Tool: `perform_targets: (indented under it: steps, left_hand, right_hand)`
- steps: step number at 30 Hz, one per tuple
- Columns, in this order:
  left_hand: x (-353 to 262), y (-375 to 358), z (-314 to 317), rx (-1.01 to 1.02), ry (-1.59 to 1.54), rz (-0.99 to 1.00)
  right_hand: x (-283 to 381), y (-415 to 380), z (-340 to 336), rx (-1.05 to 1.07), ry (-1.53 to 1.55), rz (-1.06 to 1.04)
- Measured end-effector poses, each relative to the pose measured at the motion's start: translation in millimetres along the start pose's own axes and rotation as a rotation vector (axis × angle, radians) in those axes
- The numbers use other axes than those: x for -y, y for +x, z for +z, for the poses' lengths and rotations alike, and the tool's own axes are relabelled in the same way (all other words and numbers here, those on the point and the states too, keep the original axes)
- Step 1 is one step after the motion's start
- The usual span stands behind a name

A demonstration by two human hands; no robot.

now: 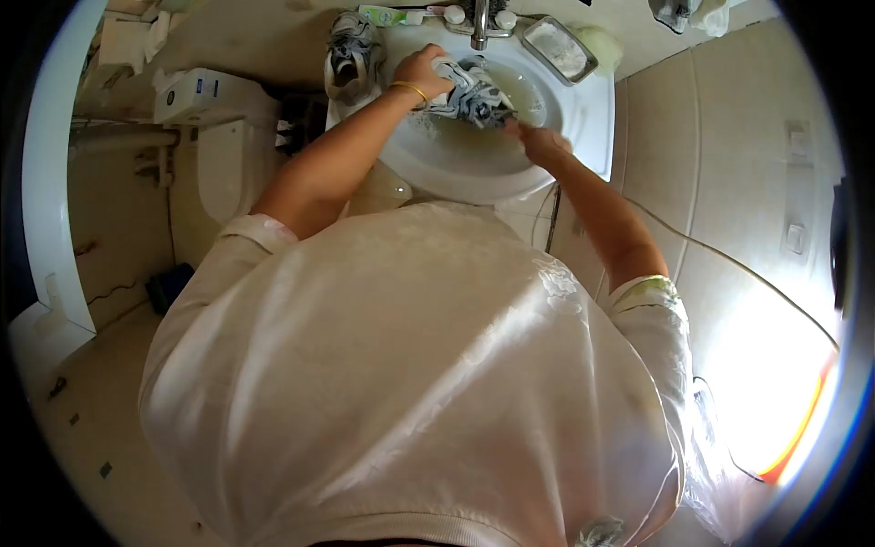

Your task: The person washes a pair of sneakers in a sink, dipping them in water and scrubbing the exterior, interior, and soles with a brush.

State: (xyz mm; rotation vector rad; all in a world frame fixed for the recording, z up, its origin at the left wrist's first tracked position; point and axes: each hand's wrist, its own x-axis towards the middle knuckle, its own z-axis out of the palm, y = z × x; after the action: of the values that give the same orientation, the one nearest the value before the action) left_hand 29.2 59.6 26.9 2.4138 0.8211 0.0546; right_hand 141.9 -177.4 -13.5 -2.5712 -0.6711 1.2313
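A grey, white and black sneaker [474,93] lies tilted in the white sink basin [583,128], over soapy water. My left hand [421,71], with a gold bracelet on the wrist, is shut on the sneaker's heel end. My right hand [538,141] presses against the toe end at the sink's right side; what it holds, if anything, is hidden. A second matching sneaker [351,50] rests on the sink's left rim.
A faucet [480,23] stands behind the basin, with a soap dish [558,47] to its right and a tube [387,15] to its left. A white toilet [219,128] sits left of the sink. Tiled wall with a cable runs right. Tiled floor lies below left.
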Motion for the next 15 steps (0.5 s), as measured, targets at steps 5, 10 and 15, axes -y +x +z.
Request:
perform_targets:
  steps: [5,10,15]
  left_hand:
    - [22.9,1.8,15.3,-0.057,-0.056,-0.028]
    - [-2.0,-6.2,-3.3,-0.041,-0.090,-0.130]
    - [5.2,-1.5,12.3,-0.121,-0.107,-0.048]
  right_hand:
    - [-1.4,-12.1,-15.9,-0.254,-0.636,-0.215]
    - [20.9,-17.8,13.6,0.070,0.070,0.100]
    - [14.8,-21.1,-4.1,0.798,1.023,0.303]
